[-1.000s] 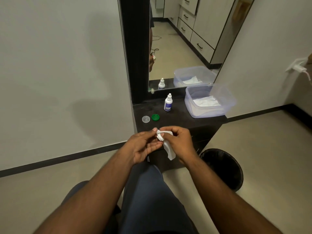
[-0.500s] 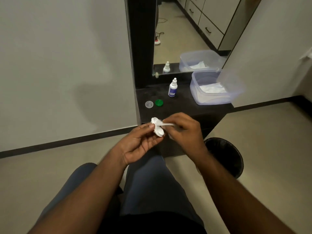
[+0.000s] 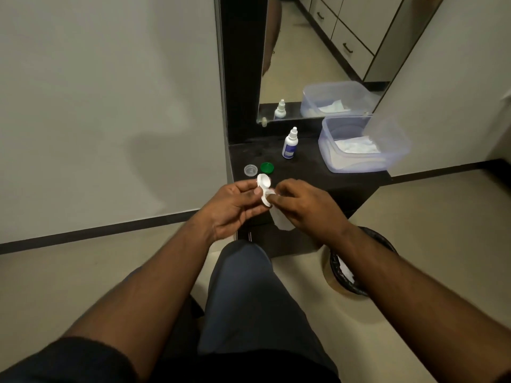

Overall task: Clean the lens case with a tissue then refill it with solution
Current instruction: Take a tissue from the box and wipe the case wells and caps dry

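There are two hands: the left hand (image 3: 231, 207) and the right hand (image 3: 305, 207). There is one white lens case (image 3: 265, 189), one tissue (image 3: 282, 221), two loose caps, a clear cap (image 3: 250, 170) and a green cap (image 3: 267, 167), and one bottle (image 3: 289, 144). At two o'clock sits one plastic box (image 3: 356, 161), and at four o'clock one black bin (image 3: 338, 275).

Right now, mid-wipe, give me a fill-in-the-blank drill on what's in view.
1. The left hand holds the white plastic lens case while the right hand works the white ____ into it.
2. The round green cap lies beside a ____ cap on the dark counter.
3. The small white solution bottle stands ____.

Missing: tissue; clear; upright
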The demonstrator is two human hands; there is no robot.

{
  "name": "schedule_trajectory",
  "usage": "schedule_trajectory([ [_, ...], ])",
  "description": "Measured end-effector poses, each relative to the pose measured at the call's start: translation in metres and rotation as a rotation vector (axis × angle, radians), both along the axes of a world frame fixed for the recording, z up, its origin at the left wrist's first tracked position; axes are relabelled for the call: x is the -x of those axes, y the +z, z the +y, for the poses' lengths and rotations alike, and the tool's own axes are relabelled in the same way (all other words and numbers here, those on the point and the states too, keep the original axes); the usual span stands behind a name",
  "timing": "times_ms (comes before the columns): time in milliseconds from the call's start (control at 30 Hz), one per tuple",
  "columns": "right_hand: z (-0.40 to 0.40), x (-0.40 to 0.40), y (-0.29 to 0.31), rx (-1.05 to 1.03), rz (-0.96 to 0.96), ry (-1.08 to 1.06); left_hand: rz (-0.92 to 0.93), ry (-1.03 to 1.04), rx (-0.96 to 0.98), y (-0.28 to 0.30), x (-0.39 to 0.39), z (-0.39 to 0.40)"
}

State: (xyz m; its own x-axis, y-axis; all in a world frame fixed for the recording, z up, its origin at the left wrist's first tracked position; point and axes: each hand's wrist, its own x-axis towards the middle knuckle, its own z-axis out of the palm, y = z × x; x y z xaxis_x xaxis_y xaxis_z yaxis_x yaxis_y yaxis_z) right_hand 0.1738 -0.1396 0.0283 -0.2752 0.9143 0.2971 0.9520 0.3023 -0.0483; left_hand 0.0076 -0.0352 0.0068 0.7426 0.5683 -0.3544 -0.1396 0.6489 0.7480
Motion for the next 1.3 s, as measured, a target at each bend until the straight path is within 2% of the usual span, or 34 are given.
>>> schedule_trajectory([
  [167,0.021,-0.014,-0.001,0.009,-0.021,-0.130,0.264,-0.072,-0.296,0.012,-0.040,0.031],
  [300,0.030,-0.008,-0.008,0.130,0.057,-0.233,0.591,-0.097,-0.700,0.019,-0.059,0.036],
  [400,0.031,-0.004,-0.017,0.138,0.141,-0.251,0.629,-0.112,-0.833,0.014,-0.059,0.038],
  [467,0.032,-0.004,-0.024,0.110,0.164,-0.276,0.580,-0.094,-0.775,0.009,-0.055,0.043],
  [533,0.035,-0.002,-0.034,0.051,0.206,-0.307,0.494,-0.042,-0.638,0.002,-0.051,0.045],
  [667,0.039,0.002,-0.056,-0.097,0.483,-0.296,0.405,0.038,-0.470,-0.011,-0.052,0.045],
  [900,0.058,-0.029,-0.059,-0.015,0.744,-0.118,0.433,0.040,-0.449,-0.012,-0.058,0.052],
  [1067,0.050,-0.025,-0.065,0.007,0.729,-0.070,0.429,0.028,-0.464,-0.016,-0.053,0.054],
  [1300,0.053,-0.024,-0.055,0.024,0.841,-0.108,0.379,0.030,-0.469,-0.015,-0.051,0.051],
])
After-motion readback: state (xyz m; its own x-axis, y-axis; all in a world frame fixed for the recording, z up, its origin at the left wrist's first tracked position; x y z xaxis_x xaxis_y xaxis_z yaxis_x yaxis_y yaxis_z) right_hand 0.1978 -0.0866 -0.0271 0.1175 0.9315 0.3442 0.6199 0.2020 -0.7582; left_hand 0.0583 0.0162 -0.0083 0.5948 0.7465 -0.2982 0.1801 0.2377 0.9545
